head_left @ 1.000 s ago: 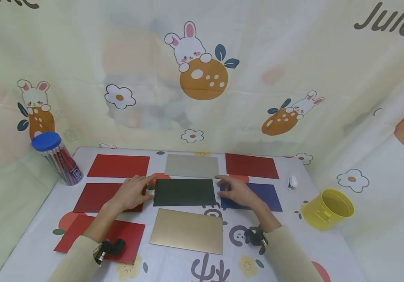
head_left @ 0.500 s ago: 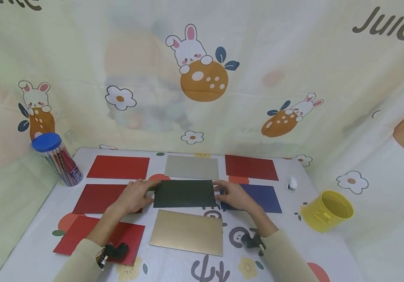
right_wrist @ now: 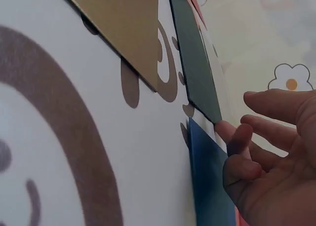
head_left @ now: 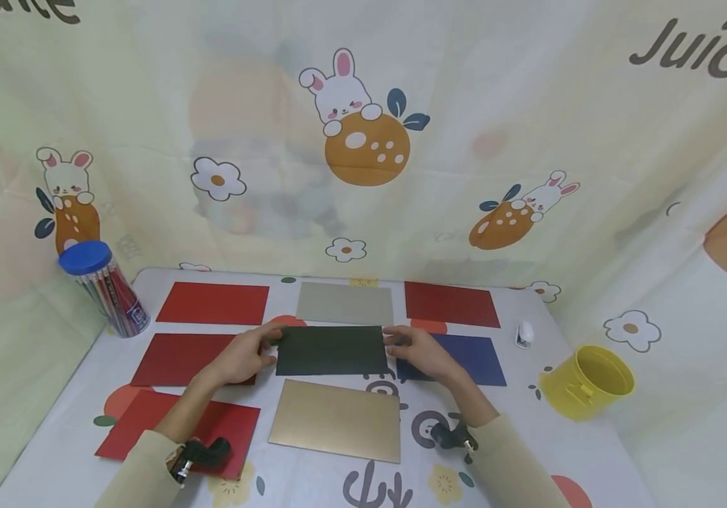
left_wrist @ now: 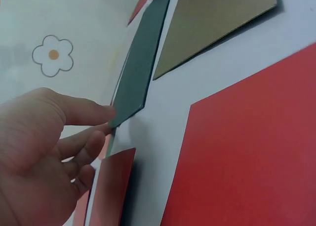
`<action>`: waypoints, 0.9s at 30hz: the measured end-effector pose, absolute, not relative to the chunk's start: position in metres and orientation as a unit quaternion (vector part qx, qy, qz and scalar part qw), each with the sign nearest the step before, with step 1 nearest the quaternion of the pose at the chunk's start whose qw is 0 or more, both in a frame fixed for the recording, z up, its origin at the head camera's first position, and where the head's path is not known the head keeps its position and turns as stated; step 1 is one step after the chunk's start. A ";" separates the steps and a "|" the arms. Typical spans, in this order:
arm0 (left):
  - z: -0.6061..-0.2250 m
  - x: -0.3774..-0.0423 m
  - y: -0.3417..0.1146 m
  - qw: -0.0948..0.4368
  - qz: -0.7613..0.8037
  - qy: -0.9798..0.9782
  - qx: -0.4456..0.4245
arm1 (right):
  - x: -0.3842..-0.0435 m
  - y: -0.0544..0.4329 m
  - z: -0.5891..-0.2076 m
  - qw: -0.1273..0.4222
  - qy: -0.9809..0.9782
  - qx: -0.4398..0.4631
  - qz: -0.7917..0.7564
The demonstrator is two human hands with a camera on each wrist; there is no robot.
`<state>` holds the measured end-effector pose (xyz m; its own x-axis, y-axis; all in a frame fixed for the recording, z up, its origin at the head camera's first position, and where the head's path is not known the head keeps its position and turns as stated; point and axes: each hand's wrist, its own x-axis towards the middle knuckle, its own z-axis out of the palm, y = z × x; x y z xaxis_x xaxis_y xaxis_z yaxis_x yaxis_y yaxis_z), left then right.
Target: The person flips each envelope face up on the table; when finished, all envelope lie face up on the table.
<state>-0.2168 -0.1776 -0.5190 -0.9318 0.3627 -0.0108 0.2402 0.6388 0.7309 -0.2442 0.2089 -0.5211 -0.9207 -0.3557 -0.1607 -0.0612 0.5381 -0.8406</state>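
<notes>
A dark green rectangular sheet (head_left: pixel 331 351) lies in the middle of the table, between the two hands. At its left end the left hand (head_left: pixel 244 354) has outstretched fingers touching the far corner. The left wrist view shows a fingertip (left_wrist: pixel 107 112) against that corner of the sheet. On the other side, the right hand (head_left: pixel 423 351) reaches over a blue sheet (head_left: pixel 471 358). One of its fingertips (right_wrist: pixel 222 129) meets the green sheet's right far corner in the right wrist view. Its other fingers bend loosely around nothing.
Around lie a gold sheet (head_left: pixel 335 421), a grey sheet (head_left: pixel 344 303) and several red sheets (head_left: pixel 214 303). A blue-lidded jar of pencils (head_left: pixel 109 293) stands left. Right are a small white object (head_left: pixel 524 334) and a tilted yellow bucket (head_left: pixel 575 391).
The right hand has moved left to the green sheet's right edge. The left hand has shifted slightly right, to its left corner. The sheet has not visibly moved.
</notes>
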 end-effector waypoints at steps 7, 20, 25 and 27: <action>-0.520 -0.216 -0.177 0.095 0.410 0.893 0.161 | -0.244 0.212 -0.525 0.166 0.825 -0.072 -0.535; -0.520 -0.217 -0.177 0.093 0.392 0.895 0.190 | -0.247 0.210 -0.522 0.155 0.776 -0.087 -0.606; -0.522 -0.217 -0.177 0.083 0.377 0.902 0.194 | -0.246 0.209 -0.522 0.137 0.807 -0.137 -0.558; -0.521 -0.216 -0.177 0.081 0.374 0.903 0.194 | -0.245 0.209 -0.522 0.112 0.832 -0.171 -0.516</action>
<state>-0.2161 -0.1770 -0.5215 -0.9112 0.4119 -0.0014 0.2900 0.6441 0.7078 -0.2454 0.2085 -0.5216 -0.9162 -0.4007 -0.0095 -0.1694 0.4087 -0.8968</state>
